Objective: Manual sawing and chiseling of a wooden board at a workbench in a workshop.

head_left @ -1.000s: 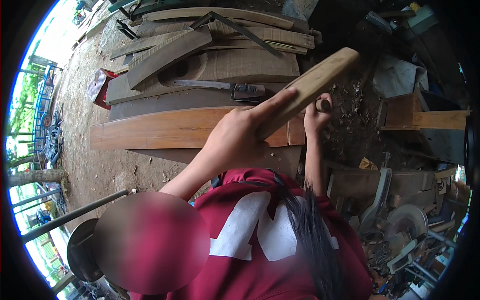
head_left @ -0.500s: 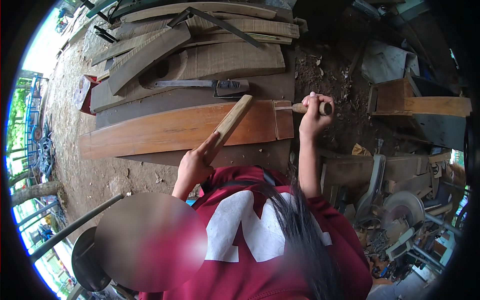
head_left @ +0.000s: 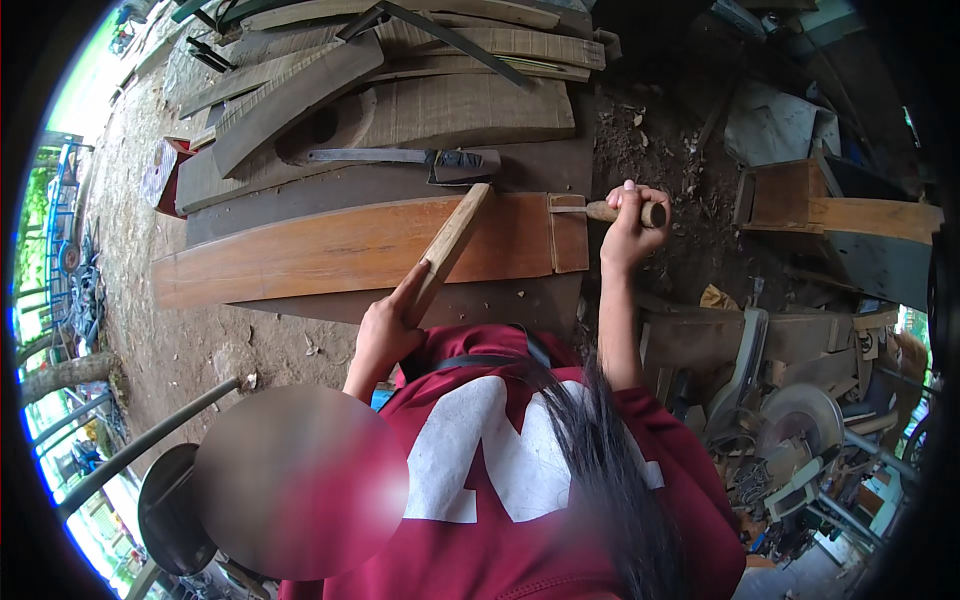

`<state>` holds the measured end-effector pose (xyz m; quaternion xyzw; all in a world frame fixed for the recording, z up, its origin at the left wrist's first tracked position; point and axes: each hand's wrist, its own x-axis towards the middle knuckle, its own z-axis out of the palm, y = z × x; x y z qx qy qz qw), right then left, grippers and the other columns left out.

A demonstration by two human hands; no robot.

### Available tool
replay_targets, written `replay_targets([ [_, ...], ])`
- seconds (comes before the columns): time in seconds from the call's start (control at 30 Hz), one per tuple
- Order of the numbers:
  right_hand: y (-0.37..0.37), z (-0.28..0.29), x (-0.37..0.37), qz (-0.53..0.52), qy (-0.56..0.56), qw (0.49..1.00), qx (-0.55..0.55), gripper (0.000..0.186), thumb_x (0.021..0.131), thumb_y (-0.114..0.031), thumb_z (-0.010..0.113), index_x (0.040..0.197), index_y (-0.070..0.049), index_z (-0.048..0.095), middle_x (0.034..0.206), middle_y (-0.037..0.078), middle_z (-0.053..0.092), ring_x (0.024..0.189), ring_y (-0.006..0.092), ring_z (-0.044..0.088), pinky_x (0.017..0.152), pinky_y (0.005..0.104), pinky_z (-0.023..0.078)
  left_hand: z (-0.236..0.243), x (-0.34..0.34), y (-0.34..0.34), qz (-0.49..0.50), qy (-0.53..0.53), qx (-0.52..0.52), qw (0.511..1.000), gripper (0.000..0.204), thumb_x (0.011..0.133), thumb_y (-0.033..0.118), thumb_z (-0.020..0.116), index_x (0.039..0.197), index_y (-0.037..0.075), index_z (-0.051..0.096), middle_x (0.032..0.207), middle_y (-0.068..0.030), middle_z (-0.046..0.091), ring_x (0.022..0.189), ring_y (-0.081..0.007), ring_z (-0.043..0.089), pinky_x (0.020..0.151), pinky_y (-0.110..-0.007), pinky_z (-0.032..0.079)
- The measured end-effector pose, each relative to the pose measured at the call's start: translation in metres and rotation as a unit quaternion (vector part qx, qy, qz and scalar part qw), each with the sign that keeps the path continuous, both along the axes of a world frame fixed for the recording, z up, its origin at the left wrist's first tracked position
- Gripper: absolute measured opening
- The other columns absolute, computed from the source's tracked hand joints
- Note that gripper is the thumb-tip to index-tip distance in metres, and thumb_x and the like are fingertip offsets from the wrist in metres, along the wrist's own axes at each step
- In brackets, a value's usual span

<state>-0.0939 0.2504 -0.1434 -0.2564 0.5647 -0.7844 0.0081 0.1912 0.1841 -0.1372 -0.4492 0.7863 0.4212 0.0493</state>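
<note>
A long reddish-brown wooden board (head_left: pixel 340 248), narrower at its left end, lies across the work surface in front of me. My right hand (head_left: pixel 634 230) grips a chisel (head_left: pixel 603 211) by its round wooden handle. The chisel's flat blade lies over the board's right end, beside a line cut across the wood. In my left hand (head_left: pixel 388 328) is a wooden stick (head_left: pixel 450 242), its far end slanting up to the right above the board. Just beyond the board rests a saw-like tool (head_left: pixel 380 156) with a dark wrapped grip.
Several rough planks (head_left: pixel 470 118) are piled at the back, with a dark metal square (head_left: pixel 455 46) on top. A red and white box (head_left: pixel 165 175) stands at the left. To the right are a wooden box (head_left: pixel 785 208) and a large round disc (head_left: pixel 800 420) among scrap.
The stick in my left hand has dipped slightly toward the board. My right hand holds the chisel at almost the same place. The whole view has shifted a little.
</note>
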Motion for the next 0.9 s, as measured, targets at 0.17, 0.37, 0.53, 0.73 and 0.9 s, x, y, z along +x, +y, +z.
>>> replay_targets([
  [0.17,0.001,-0.002,-0.001,0.026,0.012,1.0,-0.002,0.017,0.078,0.006,0.049,0.071,-0.004,0.038,0.065,0.005,0.045,0.053,0.0118,0.045,0.051,0.0276,0.041,-0.002,0.001,0.0,-0.005,0.003,-0.004,1.0,0.084,0.052,0.006,0.059,0.128,0.03,0.03,0.08,-0.0206,0.058,0.078,-0.0371,0.056,0.068,-0.045,0.044],
  [0.37,-0.002,0.003,-0.005,0.059,0.006,0.998,0.002,0.017,0.077,0.007,0.047,0.069,-0.004,0.037,0.062,0.005,0.045,0.052,0.0114,0.043,0.051,0.0285,0.04,-0.003,0.0,0.001,-0.009,0.001,-0.011,1.0,0.083,0.054,0.006,0.058,0.128,0.03,0.03,0.079,-0.0208,0.058,0.077,-0.0373,0.056,0.068,-0.044,0.044],
  [0.53,-0.011,0.004,-0.013,0.086,0.015,0.996,0.034,0.017,0.077,0.006,0.048,0.068,-0.003,0.037,0.06,0.004,0.045,0.052,0.0107,0.044,0.05,0.0264,0.039,-0.003,0.0,0.002,-0.01,-0.005,-0.01,1.0,0.081,0.056,0.006,0.057,0.128,0.031,0.03,0.079,-0.0208,0.058,0.078,-0.037,0.056,0.068,-0.044,0.045],
  [0.73,-0.024,0.002,-0.02,0.054,0.029,0.993,0.1,0.015,0.078,-0.003,0.055,0.069,-0.004,0.043,0.059,0.003,0.052,0.052,0.0079,0.05,0.048,0.0218,0.042,0.0,-0.002,0.001,-0.004,-0.02,0.005,1.0,0.085,0.053,0.003,0.058,0.128,0.028,0.03,0.095,-0.0186,0.057,0.084,-0.0369,0.055,0.071,-0.042,0.045],
  [0.9,-0.028,0.001,-0.022,0.045,0.05,0.989,0.131,0.015,0.077,-0.004,0.056,0.068,-0.004,0.044,0.056,0.002,0.051,0.05,0.0073,0.05,0.048,0.0213,0.041,-0.002,-0.002,0.003,-0.002,-0.02,0.014,1.0,0.084,0.053,0.003,0.058,0.128,0.028,0.03,0.097,-0.0185,0.057,0.085,-0.0366,0.055,0.072,-0.042,0.045],
])
